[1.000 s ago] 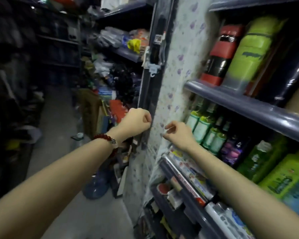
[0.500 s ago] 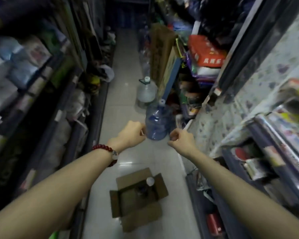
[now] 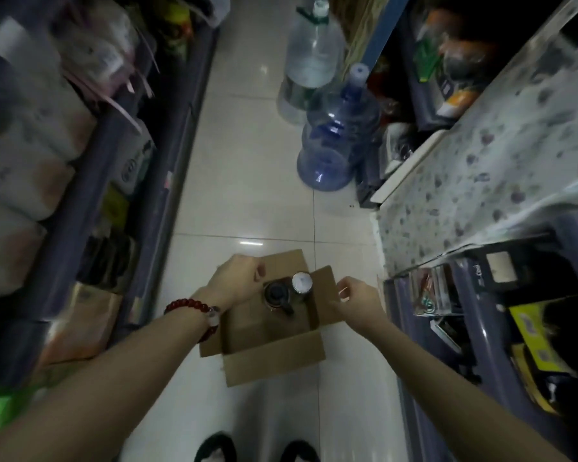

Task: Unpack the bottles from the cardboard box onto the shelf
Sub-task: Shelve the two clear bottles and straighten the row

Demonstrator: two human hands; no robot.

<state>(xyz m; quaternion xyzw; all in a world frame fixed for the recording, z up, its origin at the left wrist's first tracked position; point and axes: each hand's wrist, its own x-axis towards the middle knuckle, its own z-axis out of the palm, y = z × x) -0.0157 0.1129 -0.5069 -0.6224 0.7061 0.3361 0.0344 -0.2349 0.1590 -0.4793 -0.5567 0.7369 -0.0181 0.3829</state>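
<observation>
Fingers curled, both hands empty above open brown cardboard box; risk: white-capped bottle and dark-capped bottle topple if snatched.

left shelf goods: blurred | shoes: cut by bottom edge | bottle labels: unseen
</observation>
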